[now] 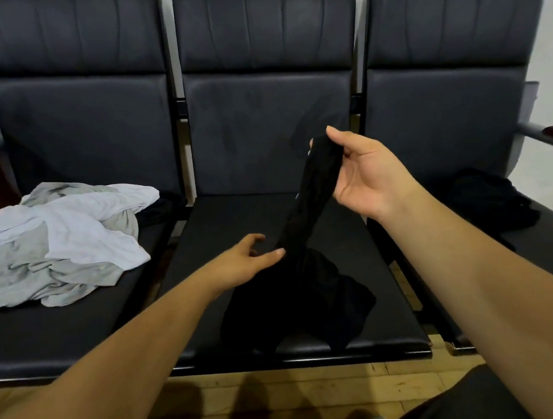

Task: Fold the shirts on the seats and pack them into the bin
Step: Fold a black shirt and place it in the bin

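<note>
The right hand (pixel 364 173) is up in the air. Its thumb and fingers pinch the top end of a black shirt (pixel 307 292). The shirt hangs down from that hand in a long, thin strip. The rest of it lies in a dark, lumpy heap on the middle seat (pixel 223 219) of the bench, near the front edge.

The left hand (pixel 249 260) is lower down and holds nothing. Its fingers are loose and a little bent. Its thumb tip touches the side of the hanging strip. The two hands are well apart, one high and one low, with the shirt running between them.

On the left seat (pixel 48 336) lies a messy pile of grey and white shirts (pixel 61 237). Something dark peeks out just behind the pile. On the right seat (pixel 549 249) sits a heap of black clothes (pixel 490 197), close to the seat back. An armrest (pixel 548 134) sticks out at the far right of the bench. Under the bench is a wooden floor (pixel 281 385).
</note>
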A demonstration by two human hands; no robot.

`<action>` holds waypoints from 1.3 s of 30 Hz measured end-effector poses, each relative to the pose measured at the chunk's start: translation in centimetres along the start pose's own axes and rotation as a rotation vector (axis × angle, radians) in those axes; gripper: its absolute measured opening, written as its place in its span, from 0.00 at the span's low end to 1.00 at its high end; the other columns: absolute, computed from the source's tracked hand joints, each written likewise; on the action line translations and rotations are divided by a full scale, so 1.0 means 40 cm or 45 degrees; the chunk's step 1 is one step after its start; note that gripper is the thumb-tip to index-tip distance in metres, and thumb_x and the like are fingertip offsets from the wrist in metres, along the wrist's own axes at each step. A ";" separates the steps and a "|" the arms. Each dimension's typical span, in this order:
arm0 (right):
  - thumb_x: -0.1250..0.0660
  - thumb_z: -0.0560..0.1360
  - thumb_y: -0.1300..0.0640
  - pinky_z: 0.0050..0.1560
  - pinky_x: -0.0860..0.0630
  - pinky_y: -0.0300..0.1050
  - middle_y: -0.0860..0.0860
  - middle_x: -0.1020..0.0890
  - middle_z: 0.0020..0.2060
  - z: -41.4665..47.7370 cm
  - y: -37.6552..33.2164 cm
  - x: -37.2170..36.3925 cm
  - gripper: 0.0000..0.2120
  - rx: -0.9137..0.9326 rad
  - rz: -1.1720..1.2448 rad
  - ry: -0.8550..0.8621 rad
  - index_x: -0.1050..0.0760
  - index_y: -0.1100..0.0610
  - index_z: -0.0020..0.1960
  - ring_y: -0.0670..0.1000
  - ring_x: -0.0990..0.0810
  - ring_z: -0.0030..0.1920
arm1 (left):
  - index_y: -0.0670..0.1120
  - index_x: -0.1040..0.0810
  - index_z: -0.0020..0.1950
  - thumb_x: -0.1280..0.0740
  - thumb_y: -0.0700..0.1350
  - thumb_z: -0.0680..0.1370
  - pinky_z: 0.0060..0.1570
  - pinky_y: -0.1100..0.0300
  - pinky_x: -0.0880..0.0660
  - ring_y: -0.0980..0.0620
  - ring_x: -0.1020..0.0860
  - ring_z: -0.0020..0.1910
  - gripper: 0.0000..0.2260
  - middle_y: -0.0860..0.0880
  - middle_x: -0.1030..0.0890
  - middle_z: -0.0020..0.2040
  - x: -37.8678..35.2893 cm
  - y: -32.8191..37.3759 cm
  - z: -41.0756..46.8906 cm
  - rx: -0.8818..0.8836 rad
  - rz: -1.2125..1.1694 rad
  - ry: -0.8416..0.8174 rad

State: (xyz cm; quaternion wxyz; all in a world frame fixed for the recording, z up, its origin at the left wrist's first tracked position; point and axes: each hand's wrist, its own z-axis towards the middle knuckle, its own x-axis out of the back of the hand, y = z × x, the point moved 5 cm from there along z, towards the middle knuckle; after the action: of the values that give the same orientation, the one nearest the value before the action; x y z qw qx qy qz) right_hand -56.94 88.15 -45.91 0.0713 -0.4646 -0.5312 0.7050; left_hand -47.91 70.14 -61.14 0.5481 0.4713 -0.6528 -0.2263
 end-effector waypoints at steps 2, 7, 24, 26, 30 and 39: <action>0.33 0.79 0.58 0.55 0.19 0.48 0.53 0.16 0.42 -0.004 -0.010 -0.011 0.05 0.000 -0.048 0.007 0.22 0.59 0.49 0.51 0.15 0.43 | 0.60 0.26 0.68 0.28 0.72 0.64 0.66 0.49 0.24 0.51 0.18 0.57 0.36 0.51 0.18 0.60 -0.043 0.019 0.010 -0.032 -0.066 -0.119; 0.33 0.79 0.58 0.43 0.17 0.44 0.54 0.15 0.43 -0.020 -0.052 -0.020 0.05 0.038 -0.058 0.085 0.21 0.60 0.49 0.51 0.14 0.43 | 0.50 0.16 0.49 0.27 0.45 0.78 0.55 0.57 0.25 0.53 0.19 0.48 0.01 0.51 0.18 0.44 -0.043 0.099 -0.007 -0.237 -0.197 -0.064; 0.32 0.79 0.58 0.43 0.17 0.44 0.53 0.17 0.38 -0.011 -0.322 -0.105 0.04 0.137 -0.077 0.071 0.24 0.60 0.50 0.51 0.15 0.39 | 0.39 0.22 0.53 0.30 0.36 0.66 0.43 0.55 0.17 0.47 0.14 0.43 0.15 0.43 0.15 0.45 0.415 0.440 -0.275 -0.329 -1.181 0.154; 0.32 0.79 0.58 0.45 0.17 0.46 0.53 0.16 0.41 -0.019 -0.353 -0.130 0.06 0.173 -0.082 0.051 0.23 0.60 0.53 0.52 0.15 0.42 | 0.36 0.21 0.55 0.32 0.40 0.71 0.43 0.52 0.16 0.45 0.14 0.45 0.14 0.40 0.15 0.48 0.405 0.444 -0.295 -0.153 -0.999 0.053; 0.32 0.80 0.58 0.41 0.17 0.45 0.54 0.16 0.42 -0.028 -0.340 -0.151 0.07 0.111 -0.217 0.052 0.24 0.61 0.55 0.51 0.15 0.41 | 0.34 0.17 0.57 0.33 0.55 0.77 0.46 0.52 0.16 0.44 0.15 0.46 0.24 0.39 0.15 0.52 0.327 0.380 -0.319 0.135 -0.709 -0.174; 0.32 0.78 0.58 0.36 0.17 0.43 0.54 0.15 0.40 -0.028 -0.292 -0.073 0.07 -0.156 -0.399 0.128 0.24 0.60 0.54 0.52 0.14 0.38 | 0.43 0.19 0.48 0.33 0.40 0.80 0.43 0.56 0.27 0.47 0.20 0.43 0.04 0.45 0.17 0.44 0.395 0.346 -0.283 -0.141 -0.779 0.491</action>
State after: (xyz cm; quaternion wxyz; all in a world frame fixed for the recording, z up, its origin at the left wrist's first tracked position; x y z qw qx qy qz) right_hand -59.08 92.14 -34.70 0.1785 -0.4141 -0.6348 0.6274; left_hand -41.76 65.26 -38.60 0.5927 0.6484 -0.3532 -0.3217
